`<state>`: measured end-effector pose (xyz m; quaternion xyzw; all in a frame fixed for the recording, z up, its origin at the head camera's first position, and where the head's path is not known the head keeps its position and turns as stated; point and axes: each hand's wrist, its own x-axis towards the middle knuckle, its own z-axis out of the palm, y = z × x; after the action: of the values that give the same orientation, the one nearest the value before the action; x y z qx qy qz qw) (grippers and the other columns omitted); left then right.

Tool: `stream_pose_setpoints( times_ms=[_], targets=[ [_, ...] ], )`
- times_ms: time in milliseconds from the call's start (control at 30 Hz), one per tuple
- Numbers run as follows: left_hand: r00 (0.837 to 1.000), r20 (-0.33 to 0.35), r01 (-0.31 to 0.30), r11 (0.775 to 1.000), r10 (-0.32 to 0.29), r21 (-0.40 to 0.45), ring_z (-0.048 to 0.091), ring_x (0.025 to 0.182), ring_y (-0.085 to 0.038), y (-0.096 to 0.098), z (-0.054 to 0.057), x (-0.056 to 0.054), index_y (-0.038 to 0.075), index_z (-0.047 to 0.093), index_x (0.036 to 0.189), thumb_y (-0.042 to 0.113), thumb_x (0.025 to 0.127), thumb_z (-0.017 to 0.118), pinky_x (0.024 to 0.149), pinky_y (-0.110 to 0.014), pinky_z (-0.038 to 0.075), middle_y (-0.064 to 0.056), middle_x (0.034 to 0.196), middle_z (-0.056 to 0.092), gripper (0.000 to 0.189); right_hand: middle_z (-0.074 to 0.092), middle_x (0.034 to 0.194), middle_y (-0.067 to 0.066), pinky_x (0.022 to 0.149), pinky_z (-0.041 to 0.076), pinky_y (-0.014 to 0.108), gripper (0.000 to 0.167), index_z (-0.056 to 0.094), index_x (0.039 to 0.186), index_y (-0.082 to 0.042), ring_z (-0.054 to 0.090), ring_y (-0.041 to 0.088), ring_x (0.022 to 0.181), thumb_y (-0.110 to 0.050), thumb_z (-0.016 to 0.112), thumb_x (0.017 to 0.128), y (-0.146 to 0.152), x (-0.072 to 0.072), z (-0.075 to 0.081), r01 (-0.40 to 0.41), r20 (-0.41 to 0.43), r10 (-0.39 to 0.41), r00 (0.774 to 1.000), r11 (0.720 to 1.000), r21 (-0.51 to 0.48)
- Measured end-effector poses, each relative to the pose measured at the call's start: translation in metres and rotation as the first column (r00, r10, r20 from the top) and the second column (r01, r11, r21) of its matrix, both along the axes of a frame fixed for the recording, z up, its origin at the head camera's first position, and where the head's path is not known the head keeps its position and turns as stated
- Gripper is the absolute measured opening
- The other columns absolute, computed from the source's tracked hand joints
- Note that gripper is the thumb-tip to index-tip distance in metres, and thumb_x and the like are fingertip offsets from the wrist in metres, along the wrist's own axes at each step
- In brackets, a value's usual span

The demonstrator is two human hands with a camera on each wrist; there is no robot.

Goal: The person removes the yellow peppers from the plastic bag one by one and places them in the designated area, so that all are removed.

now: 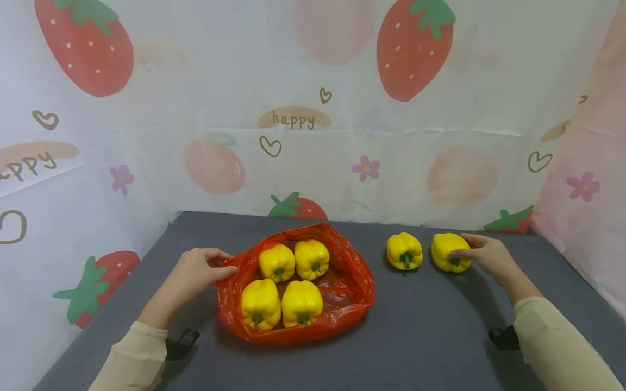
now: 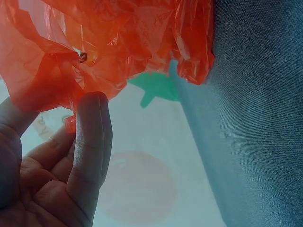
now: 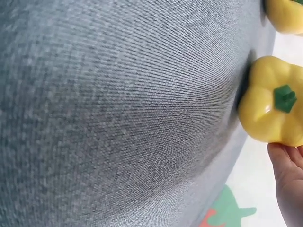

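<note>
At the left, my left hand [image 1: 198, 271] pinches the rim of a red plastic bag [image 1: 359, 304], its thin film bunched between thumb and fingers in the left wrist view. The bag lies wide open, and several yellow bell peppers [image 1: 302, 301] sit inside with green stems toward me. Over to the right, my right hand [image 1: 491, 258] holds a yellow bell pepper [image 1: 442, 251] from its right side, thumb across the front and fingers behind. The right wrist view shows the held pepper's green stem [image 3: 285, 98] and fingertips against its side.
One more yellow bell pepper [image 1: 404, 244] stands on the dark grey table [image 1: 401, 336], between the bag and the held pepper. A white curtain [image 1: 313, 157] with printed strawberries hangs right behind the table's back edge, with further curtains along both sides.
</note>
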<state>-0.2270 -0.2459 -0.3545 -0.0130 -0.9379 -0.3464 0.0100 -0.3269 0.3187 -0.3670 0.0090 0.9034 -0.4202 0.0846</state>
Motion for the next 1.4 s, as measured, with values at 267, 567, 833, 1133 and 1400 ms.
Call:
stream_pose_setpoints(
  times_ms=[267, 567, 833, 1133, 1400],
  targets=[
    [1.000, 0.008, 0.004, 1.000, -0.004, 0.010, 0.064, 0.084, -0.017, 0.000, 0.001, 0.000, 0.002, 0.070, 0.116, 0.032, 0.089, 0.073, 0.076, -0.035, 0.061, -0.011, 0.102, 0.073, 0.040, 0.020, 0.162, 0.026, 0.113, 0.026, 0.068, 0.092, 0.019, 0.157, -0.001, 0.020, 0.052, 0.146, -0.051, 0.063, 0.093, -0.002, 0.008, 0.001, 0.053, -0.091, -0.056, 0.994, 0.998, -0.042],
    [1.000, 0.018, -0.008, 1.000, 0.007, 0.016, 0.064, 0.084, -0.017, -0.001, 0.000, 0.001, 0.002, 0.069, 0.117, 0.033, 0.090, 0.072, 0.077, -0.035, 0.061, -0.011, 0.103, 0.073, 0.041, 0.028, 0.161, 0.021, 0.111, 0.029, 0.068, 0.087, 0.025, 0.157, -0.006, 0.026, 0.046, 0.147, -0.050, 0.065, 0.092, -0.023, 0.033, 0.018, 0.013, -0.200, -0.024, 0.980, 0.998, -0.057],
    [1.000, 0.010, -0.006, 1.000, 0.006, 0.009, 0.064, 0.084, -0.018, 0.001, 0.000, 0.001, 0.002, 0.070, 0.116, 0.032, 0.090, 0.072, 0.077, -0.035, 0.061, -0.012, 0.103, 0.073, 0.040, 0.038, 0.157, 0.020, 0.111, 0.034, 0.064, 0.085, 0.034, 0.154, -0.006, 0.032, 0.043, 0.145, -0.053, 0.066, 0.090, -0.046, 0.053, 0.023, 0.010, -0.212, -0.024, 0.977, 0.998, -0.069],
    [1.000, 0.021, -0.009, 1.000, 0.009, 0.018, 0.064, 0.083, -0.017, 0.002, 0.000, 0.001, 0.003, 0.070, 0.116, 0.032, 0.090, 0.073, 0.076, -0.035, 0.061, -0.011, 0.102, 0.073, 0.039, 0.044, 0.154, 0.017, 0.110, 0.042, 0.053, 0.078, 0.039, 0.152, -0.009, 0.040, 0.036, 0.143, -0.048, 0.068, 0.091, -0.065, 0.067, 0.019, -0.039, -0.220, 0.014, 0.975, 0.993, -0.109],
    [1.000, 0.019, -0.006, 1.000, 0.005, 0.016, 0.064, 0.083, -0.017, 0.002, 0.001, 0.000, 0.003, 0.070, 0.116, 0.031, 0.090, 0.073, 0.076, -0.035, 0.061, -0.011, 0.102, 0.073, 0.039, 0.048, 0.152, 0.016, 0.110, 0.043, 0.049, 0.074, 0.043, 0.149, -0.009, 0.043, 0.032, 0.142, -0.048, 0.068, 0.091, -0.083, 0.074, 0.020, -0.036, -0.193, 0.003, 0.981, 0.986, -0.164]
  ],
)
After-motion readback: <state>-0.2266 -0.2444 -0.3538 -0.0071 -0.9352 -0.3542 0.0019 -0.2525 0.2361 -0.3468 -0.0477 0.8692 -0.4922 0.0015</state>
